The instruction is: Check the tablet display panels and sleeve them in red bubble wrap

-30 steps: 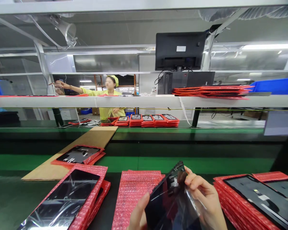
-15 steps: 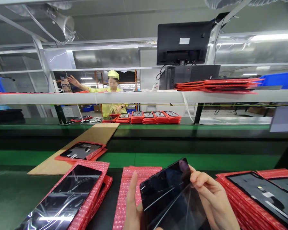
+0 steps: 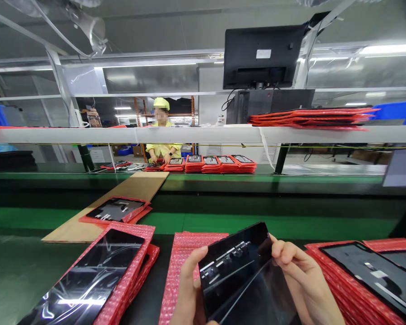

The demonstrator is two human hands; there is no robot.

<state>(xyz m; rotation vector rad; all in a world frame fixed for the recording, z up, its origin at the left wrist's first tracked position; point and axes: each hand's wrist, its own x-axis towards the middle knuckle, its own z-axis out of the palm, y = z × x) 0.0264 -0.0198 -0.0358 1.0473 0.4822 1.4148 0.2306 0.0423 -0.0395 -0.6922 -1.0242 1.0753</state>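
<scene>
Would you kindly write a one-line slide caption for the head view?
Both hands, left and right, hold a black glossy panel above a red bubble-wrap sheet on the bench.

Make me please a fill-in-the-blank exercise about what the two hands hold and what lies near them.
1. The left hand and right hand together hold a dark glossy ____.
2. The bubble-wrap sleeve beneath the panel is ____ in colour.
3. The wooden board lies on the ____ conveyor belt.

Missing words: panel; red; green
</scene>
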